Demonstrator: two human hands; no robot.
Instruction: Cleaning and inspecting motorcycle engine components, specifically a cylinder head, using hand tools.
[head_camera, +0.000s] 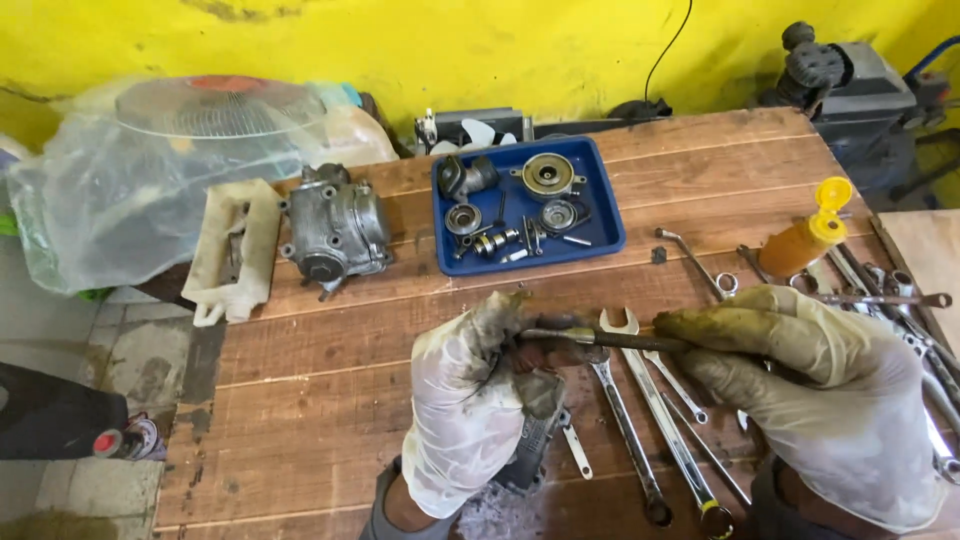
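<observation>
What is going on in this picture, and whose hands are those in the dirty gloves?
The camera sits on a person's head and looks down, so both gloved hands are that person's own. The left hand grips a small dark metal part. The right hand pokes a thin metal tool into it. They work over a wooden table. On it lie wrenches, a blue tray of small engine bits, a grey engine piece and an orange bottle.

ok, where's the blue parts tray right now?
In the head view, the blue parts tray sits at the far middle of the wooden table, right of the grey engine casing and beyond both gloved hands.
</observation>
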